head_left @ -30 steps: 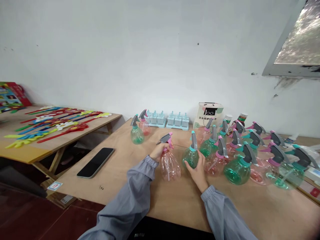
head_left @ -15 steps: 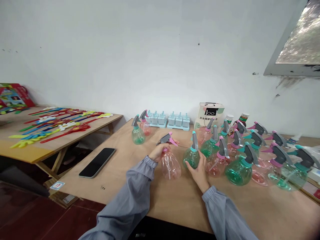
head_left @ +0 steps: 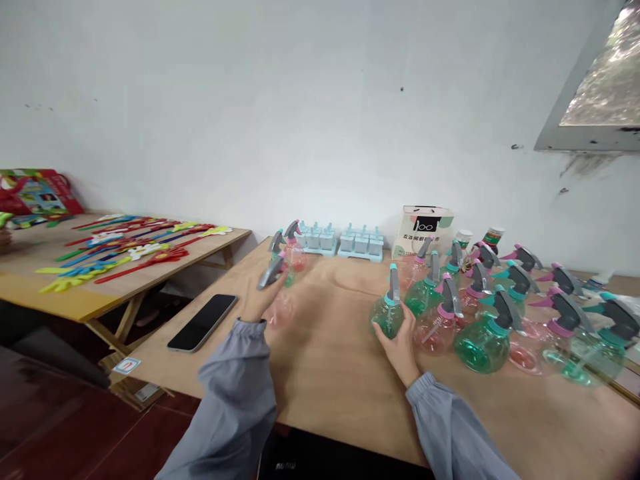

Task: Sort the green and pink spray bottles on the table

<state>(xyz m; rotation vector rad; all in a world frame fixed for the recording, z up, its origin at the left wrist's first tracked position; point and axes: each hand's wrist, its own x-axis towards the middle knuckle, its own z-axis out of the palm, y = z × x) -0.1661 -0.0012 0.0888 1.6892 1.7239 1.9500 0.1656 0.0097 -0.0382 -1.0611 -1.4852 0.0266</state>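
Note:
My left hand (head_left: 261,297) is wrapped round the neck of a pink spray bottle (head_left: 280,309), left of the table's middle. Its grey and pink head shows above my fingers, and the bottle is slightly blurred. Just behind it stand a green spray bottle (head_left: 275,245), partly hidden, and another pink spray bottle (head_left: 297,257). My right hand (head_left: 400,337) holds a green spray bottle (head_left: 387,316) by its round body, upright on the wooden table (head_left: 330,380). Right beside that hand stands a pink spray bottle (head_left: 436,330) among several pink and green ones.
A black phone (head_left: 203,323) lies on the left of the table. Light blue popsicle moulds (head_left: 361,243) and a printed paper bag (head_left: 423,233) stand at the back by the wall. Colourful plastic hand toys (head_left: 145,253) cover another table at the left.
My left hand has carried the pink bottle leftward, close to the two bottles at the back left. My right hand remains on the green bottle. The view has shifted slightly.

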